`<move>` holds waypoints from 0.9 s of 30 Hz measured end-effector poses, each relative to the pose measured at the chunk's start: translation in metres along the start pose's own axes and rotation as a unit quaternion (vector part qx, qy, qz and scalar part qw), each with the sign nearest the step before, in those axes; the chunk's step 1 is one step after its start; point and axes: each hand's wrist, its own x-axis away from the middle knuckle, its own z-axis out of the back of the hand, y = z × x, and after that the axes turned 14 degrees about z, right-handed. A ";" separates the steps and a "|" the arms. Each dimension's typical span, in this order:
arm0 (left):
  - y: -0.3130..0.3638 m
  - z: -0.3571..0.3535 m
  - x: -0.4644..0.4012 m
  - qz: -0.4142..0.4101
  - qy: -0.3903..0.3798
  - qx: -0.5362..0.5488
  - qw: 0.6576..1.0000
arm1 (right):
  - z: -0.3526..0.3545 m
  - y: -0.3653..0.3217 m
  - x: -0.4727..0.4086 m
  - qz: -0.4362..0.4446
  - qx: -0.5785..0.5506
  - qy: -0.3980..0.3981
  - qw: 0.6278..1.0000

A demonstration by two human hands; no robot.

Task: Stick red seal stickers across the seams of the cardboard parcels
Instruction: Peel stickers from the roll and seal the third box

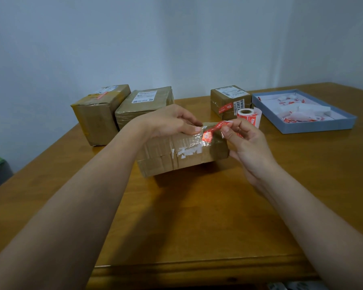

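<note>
A taped cardboard parcel [182, 155] sits tilted at the middle of the wooden table [197, 216]. My left hand [172, 121] grips its top near edge, thumb pressing one end of a red seal sticker [213, 131] onto the tape. My right hand [247, 141] pinches the sticker's other end, lifted above the parcel's right top corner. A roll of red stickers [248, 117] stands just behind my right hand.
Three more parcels stand at the back: a tall parcel [99, 116] and a flat parcel [143, 105] on the left, and a small parcel [228, 99] bearing a red sticker. A blue tray [314, 127] of peeled backing scraps lies at the right.
</note>
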 end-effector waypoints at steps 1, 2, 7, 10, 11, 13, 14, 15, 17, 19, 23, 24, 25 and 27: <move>0.001 0.000 0.000 0.000 0.000 -0.005 1.000 | 0.000 0.000 0.000 0.000 0.000 0.002 1.000; 0.002 0.001 -0.001 0.003 -0.001 -0.009 1.000 | 0.000 0.000 0.000 0.000 0.002 0.004 1.000; 0.005 0.003 -0.002 0.008 -0.008 -0.017 1.000 | 0.003 -0.001 -0.002 -0.003 -0.003 0.015 1.000; 0.011 0.004 0.002 0.008 -0.015 -0.004 1.000 | 0.005 -0.002 -0.006 0.002 -0.006 0.027 1.000; 0.014 0.005 0.003 0.009 -0.020 0.000 1.000 | 0.005 -0.004 -0.010 0.009 0.001 0.031 0.999; 0.018 0.009 0.002 0.011 -0.028 -0.007 1.000 | 0.006 -0.008 -0.020 0.028 0.041 0.025 0.998; 0.019 0.011 0.000 0.015 -0.022 -0.028 0.999 | 0.006 -0.011 -0.028 0.030 0.060 0.014 0.998; 0.020 0.015 -0.002 0.020 -0.008 -0.058 0.998 | 0.005 -0.014 -0.035 0.022 0.075 -0.002 0.997; 0.020 0.021 -0.006 0.027 0.050 -0.125 0.991 | 0.003 -0.016 -0.050 -0.002 0.098 -0.033 0.995; 0.017 0.025 -0.011 0.021 0.115 -0.150 0.982 | -0.001 -0.015 -0.065 -0.014 0.122 -0.046 0.991; -0.001 0.020 -0.020 0.059 0.137 -0.127 0.981 | -0.010 -0.008 -0.086 -0.010 0.153 -0.027 0.988; -0.006 0.018 -0.024 0.059 0.149 -0.130 0.978 | -0.012 -0.006 -0.090 -0.003 0.158 -0.027 0.987; -0.009 0.015 -0.028 0.051 0.170 -0.135 0.975 | -0.014 -0.003 -0.094 0.008 0.163 -0.028 0.986; -0.014 0.012 -0.035 0.040 0.206 -0.141 0.968 | -0.017 0.003 -0.099 0.027 0.185 -0.039 0.982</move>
